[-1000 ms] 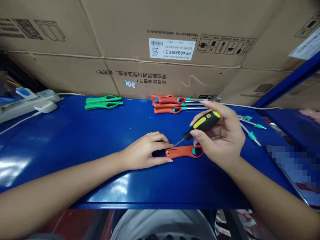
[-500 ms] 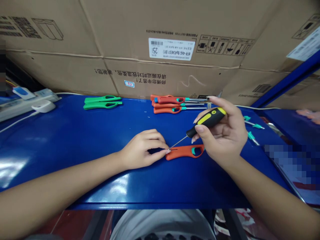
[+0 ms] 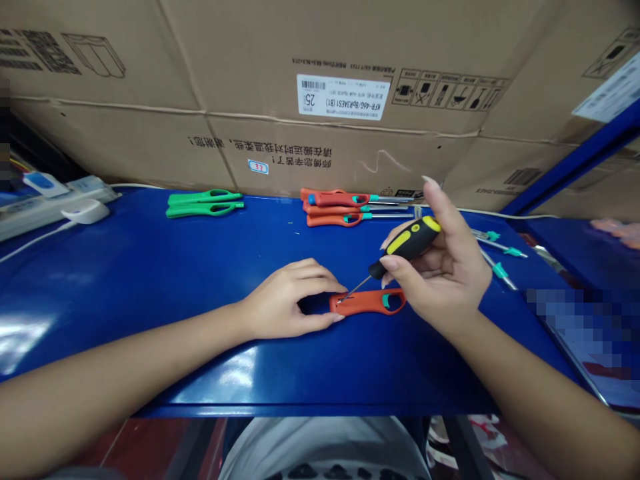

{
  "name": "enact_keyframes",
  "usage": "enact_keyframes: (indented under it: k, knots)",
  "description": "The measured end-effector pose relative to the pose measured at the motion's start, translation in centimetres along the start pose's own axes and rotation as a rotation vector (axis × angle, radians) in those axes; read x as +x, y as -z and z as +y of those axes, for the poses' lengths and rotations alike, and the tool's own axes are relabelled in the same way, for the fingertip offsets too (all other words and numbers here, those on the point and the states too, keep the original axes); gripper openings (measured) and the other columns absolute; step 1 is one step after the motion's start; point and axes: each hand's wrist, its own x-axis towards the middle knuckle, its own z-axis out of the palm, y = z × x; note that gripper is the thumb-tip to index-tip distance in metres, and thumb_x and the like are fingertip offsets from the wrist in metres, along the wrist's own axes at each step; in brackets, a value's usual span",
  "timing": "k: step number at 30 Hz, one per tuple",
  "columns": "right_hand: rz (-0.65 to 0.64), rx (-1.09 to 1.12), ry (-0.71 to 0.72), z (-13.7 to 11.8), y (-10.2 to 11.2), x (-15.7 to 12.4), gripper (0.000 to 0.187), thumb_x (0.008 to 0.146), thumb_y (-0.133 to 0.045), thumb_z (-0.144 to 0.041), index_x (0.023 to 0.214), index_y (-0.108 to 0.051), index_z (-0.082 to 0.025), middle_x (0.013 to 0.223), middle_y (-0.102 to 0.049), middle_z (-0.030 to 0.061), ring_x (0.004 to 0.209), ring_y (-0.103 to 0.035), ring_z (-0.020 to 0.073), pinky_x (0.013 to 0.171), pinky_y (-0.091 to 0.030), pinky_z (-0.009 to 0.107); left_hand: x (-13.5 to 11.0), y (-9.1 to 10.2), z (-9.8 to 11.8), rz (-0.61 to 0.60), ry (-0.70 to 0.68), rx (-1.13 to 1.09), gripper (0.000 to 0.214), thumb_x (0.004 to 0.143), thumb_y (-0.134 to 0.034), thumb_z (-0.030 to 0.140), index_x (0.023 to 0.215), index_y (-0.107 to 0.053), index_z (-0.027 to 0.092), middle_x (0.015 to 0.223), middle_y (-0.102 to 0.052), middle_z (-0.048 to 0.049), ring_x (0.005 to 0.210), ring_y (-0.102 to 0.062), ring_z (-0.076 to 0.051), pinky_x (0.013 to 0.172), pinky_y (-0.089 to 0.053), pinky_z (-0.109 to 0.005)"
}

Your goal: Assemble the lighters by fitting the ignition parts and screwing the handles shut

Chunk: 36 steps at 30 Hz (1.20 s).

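Observation:
An orange gas lighter body with a teal trigger lies flat on the blue table. The thumb and forefinger of my left hand sit on either side of its left end, holding it. In my right hand is a black and yellow screwdriver, slanting down to the left, its tip at the left end of the lighter body near a dark slot. My right forefinger points up, off the handle. Whether a screw sits under the tip is too small to tell.
Green lighter bodies lie at the back left. Orange lighters with metal tubes are stacked at the back middle. Loose metal tubes with teal ends lie to the right. A power strip stands far left, and a cardboard box walls the back.
My left thumb and forefinger have parted from their pinch at the screwdriver tip and now straddle the lighter's end. My right hand and the screwdriver have shifted slightly left and down.

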Motion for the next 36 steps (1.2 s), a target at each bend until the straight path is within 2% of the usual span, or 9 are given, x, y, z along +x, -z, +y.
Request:
enact_keyframes:
  k: [7,14,18,23,29,36]
  knots:
    - [-0.053,-0.018,-0.02,0.05,0.02,-0.26,0.075,0.09,-0.073,-0.029,0.155,-0.038,-0.041,0.14,-0.061,0.0081,0.085,-0.075,0.0209,0.056,-0.066,0.029,-0.09,-0.14,-0.15,-0.049,-0.014,0.018,0.033,0.091,-0.072,0.032,0.12,-0.069,0.016,0.114,-0.076,-0.0086,0.1,-0.066,-0.023,0.092,-0.054,-0.039]
    - [-0.079,-0.022,-0.021,0.08,-0.01,-0.4,0.077,0.088,-0.075,-0.029,0.155,-0.038,-0.039,0.143,-0.06,0.0078,0.084,-0.074,0.0204,0.058,-0.068,0.031,-0.23,-0.32,-0.24,-0.064,0.006,0.018,0.035,0.09,-0.072,0.032,0.121,-0.069,0.016,0.112,-0.077,-0.0079,0.099,-0.066,-0.023,0.09,-0.055,-0.039]
    - [-0.075,-0.028,-0.013,-0.05,-0.13,-0.47,0.074,0.088,-0.075,-0.03,0.154,-0.042,-0.039,0.136,-0.064,0.0071,0.079,-0.073,0.0191,0.059,-0.068,0.032,-0.27,-0.4,-0.23,-0.07,0.016,0.02,0.035,0.09,-0.072,0.031,0.122,-0.069,0.017,0.11,-0.077,-0.0071,0.099,-0.066,-0.022,0.091,-0.054,-0.038]
    - [-0.057,-0.025,0.027,0.06,-0.29,-0.6,0.073,0.087,-0.077,-0.031,0.152,-0.045,-0.038,0.119,-0.07,0.0051,0.072,-0.07,0.0172,0.057,-0.067,0.031,-0.25,-0.4,-0.26,-0.077,0.013,0.027,0.036,0.09,-0.073,0.034,0.122,-0.069,0.017,0.108,-0.077,-0.007,0.098,-0.066,-0.021,0.09,-0.054,-0.037]
    - [-0.05,-0.052,0.04,0.11,-0.48,-0.65,0.071,0.088,-0.075,-0.034,0.152,-0.045,-0.037,0.114,-0.07,0.0058,0.072,-0.07,0.018,0.054,-0.066,0.031,-0.25,-0.41,-0.33,-0.069,0.002,0.024,0.035,0.091,-0.072,0.035,0.121,-0.07,0.018,0.107,-0.078,-0.0081,0.097,-0.067,-0.022,0.089,-0.053,-0.036]
    - [-0.034,-0.084,0.092,-0.12,-0.66,-0.61,0.067,0.088,-0.075,-0.036,0.149,-0.048,-0.035,0.096,-0.07,0.0051,0.074,-0.069,0.0205,0.054,-0.065,0.033,-0.2,-0.4,-0.24,-0.07,0.007,0.028,0.034,0.091,-0.073,0.035,0.12,-0.07,0.017,0.105,-0.078,-0.0076,0.096,-0.066,-0.022,0.087,-0.053,-0.035]
